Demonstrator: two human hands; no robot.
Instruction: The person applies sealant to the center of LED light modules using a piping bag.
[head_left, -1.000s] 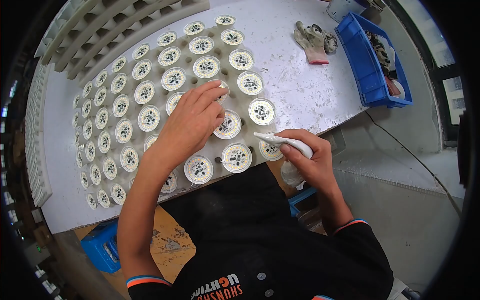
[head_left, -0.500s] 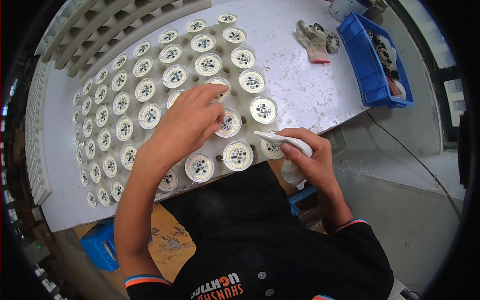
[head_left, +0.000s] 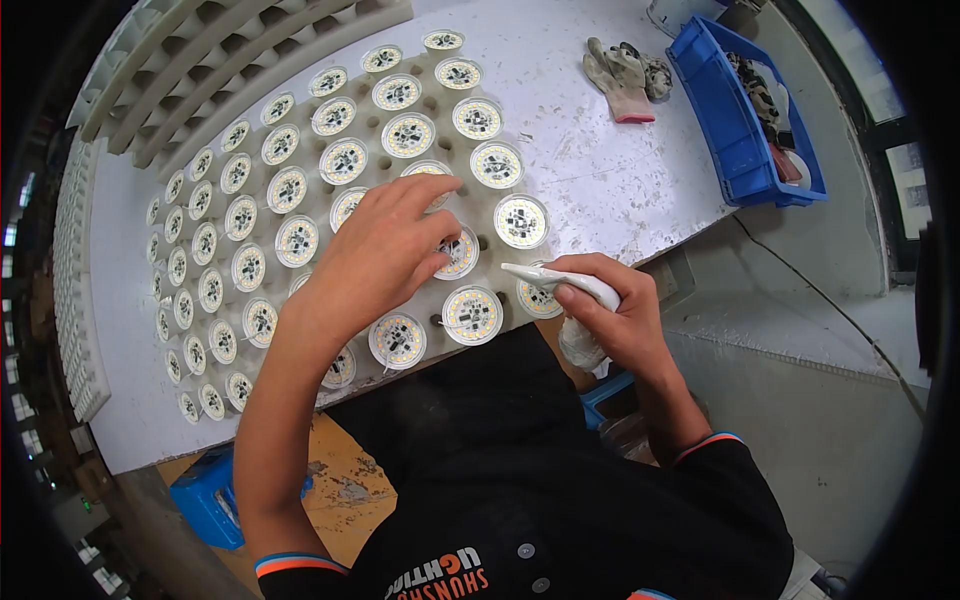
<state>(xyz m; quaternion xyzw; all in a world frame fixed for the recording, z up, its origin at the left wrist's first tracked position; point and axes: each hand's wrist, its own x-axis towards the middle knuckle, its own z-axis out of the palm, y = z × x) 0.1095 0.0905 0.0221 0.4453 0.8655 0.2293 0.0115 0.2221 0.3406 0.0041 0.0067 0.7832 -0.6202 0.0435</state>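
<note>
I'm pressing the fingertips of my loosely open left hand (head_left: 375, 255) on a disc (head_left: 463, 254) at frame centre, while my right hand (head_left: 615, 325), just lower right, is gripping a tube (head_left: 565, 282), its nozzle pointing left toward that disc.

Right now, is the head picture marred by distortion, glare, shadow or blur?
Head view: fisheye, the table edge bows and black corners ring the picture; light is soft and even, with a faint shadow under the left hand; lamp discs and the white tube in the right hand are sharp; the window is blown out.
</note>
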